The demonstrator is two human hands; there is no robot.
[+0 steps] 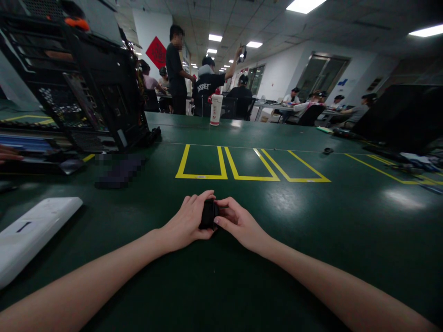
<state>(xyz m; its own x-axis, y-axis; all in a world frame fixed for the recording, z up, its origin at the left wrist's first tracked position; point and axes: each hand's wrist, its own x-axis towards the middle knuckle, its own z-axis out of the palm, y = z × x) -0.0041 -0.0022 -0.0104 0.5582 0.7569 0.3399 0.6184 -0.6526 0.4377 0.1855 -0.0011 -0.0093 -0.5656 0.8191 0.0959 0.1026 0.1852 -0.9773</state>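
Note:
A small black boxy object [208, 215] is between my two hands, low over the green table [214, 286]; its exact kind does not show. My left hand [188, 219] wraps round its left side, fingers over the top and thumb along the near lower edge. From the right, my right hand [238, 223] pinches the object's right end with thumb and fingers. Part of the object is hidden behind the fingers.
Yellow tape frames [202, 176] mark the table ahead. An opened black computer case [93, 92] stands at left, a white power strip-like box [38, 233] nearer. A white cup [216, 109] stands at the far edge. Another person's hand [10, 153] shows at far left; people sit beyond.

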